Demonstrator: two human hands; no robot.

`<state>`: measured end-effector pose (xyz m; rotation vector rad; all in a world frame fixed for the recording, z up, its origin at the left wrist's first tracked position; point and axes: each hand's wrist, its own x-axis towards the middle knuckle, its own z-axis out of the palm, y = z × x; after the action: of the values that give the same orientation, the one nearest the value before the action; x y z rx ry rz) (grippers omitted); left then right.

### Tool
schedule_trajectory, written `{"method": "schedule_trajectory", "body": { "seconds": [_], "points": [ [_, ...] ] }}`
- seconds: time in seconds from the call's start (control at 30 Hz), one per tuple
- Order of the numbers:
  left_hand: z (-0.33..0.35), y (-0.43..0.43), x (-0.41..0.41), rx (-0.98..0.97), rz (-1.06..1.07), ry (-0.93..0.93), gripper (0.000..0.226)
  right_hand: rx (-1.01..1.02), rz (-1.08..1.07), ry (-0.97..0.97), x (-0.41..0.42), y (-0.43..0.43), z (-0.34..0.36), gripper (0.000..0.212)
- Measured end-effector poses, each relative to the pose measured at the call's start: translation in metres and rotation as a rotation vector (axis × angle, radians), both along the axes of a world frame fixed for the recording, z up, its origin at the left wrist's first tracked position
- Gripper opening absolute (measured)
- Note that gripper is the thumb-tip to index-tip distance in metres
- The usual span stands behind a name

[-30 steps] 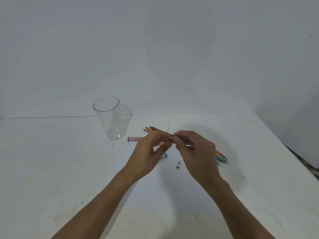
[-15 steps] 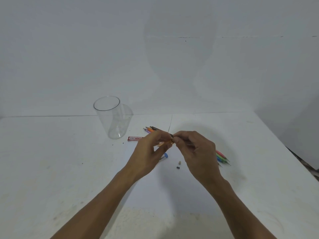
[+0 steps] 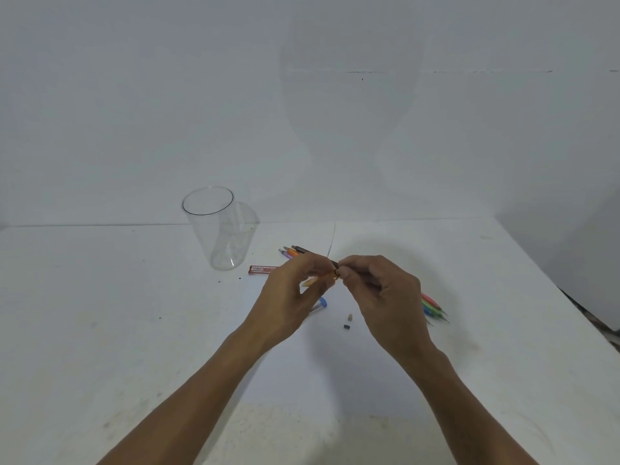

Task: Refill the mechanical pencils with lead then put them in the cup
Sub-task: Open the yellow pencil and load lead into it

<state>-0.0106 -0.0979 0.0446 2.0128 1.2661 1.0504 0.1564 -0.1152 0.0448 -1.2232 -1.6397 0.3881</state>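
Two hands held one pencil, mid-frame.
The left hand [image 3: 295, 297] pinched a thin orange plastic pencil [image 3: 313, 281]; the right hand [image 3: 379, 297] pinched its end. The clear round cup [image 3: 218, 236] stood upright, centre left.

Bare white work corner; the kind of room is unclear

A scuffed white tabletop [image 3: 100, 330] meets a blank white wall [image 3: 134, 95] at 12 o'clock. On it stand only a clear cup [image 3: 214, 236] at 10 o'clock and coloured pencils [image 3: 432, 307] at 3 o'clock.
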Motion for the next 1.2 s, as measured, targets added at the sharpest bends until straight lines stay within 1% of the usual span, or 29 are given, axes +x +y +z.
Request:
{"method": "schedule_trajectory", "body": {
  "seconds": [0.2,0.3,0.43,0.53,0.7,1.03,1.2],
  "points": [
    [-0.0011,0.0005,-0.0005,-0.001,0.006,-0.014,0.012,-0.022,-0.004,0.034,0.001,0.0028,-0.001,0.019],
    [-0.0015,0.0005,-0.0002,-0.005,0.002,-0.022,0.011,-0.031,0.002,0.04,0.0009,0.0027,-0.0015,0.023],
    [-0.0031,0.0015,0.0002,-0.009,0.007,-0.027,0.012,-0.072,0.015,0.111,0.0017,0.0039,-0.0021,0.028],
    [-0.0034,0.0019,0.0006,-0.001,0.007,-0.031,0.011,-0.074,0.014,0.101,0.0018,0.0041,-0.0024,0.024],
    [-0.0035,0.0024,0.0001,-0.002,-0.002,-0.037,0.01,-0.085,0.014,0.102,0.0006,0.0028,-0.0007,0.031],
    [-0.0038,0.0032,-0.0005,0.01,-0.003,-0.034,0.011,-0.077,0.017,0.086,0.002,0.0043,-0.0011,0.027],
    [-0.0037,0.0038,0.0015,0.019,0.006,-0.044,0.013,-0.081,0.004,0.032,0.0033,0.0051,-0.0014,0.033]
  ]
}}
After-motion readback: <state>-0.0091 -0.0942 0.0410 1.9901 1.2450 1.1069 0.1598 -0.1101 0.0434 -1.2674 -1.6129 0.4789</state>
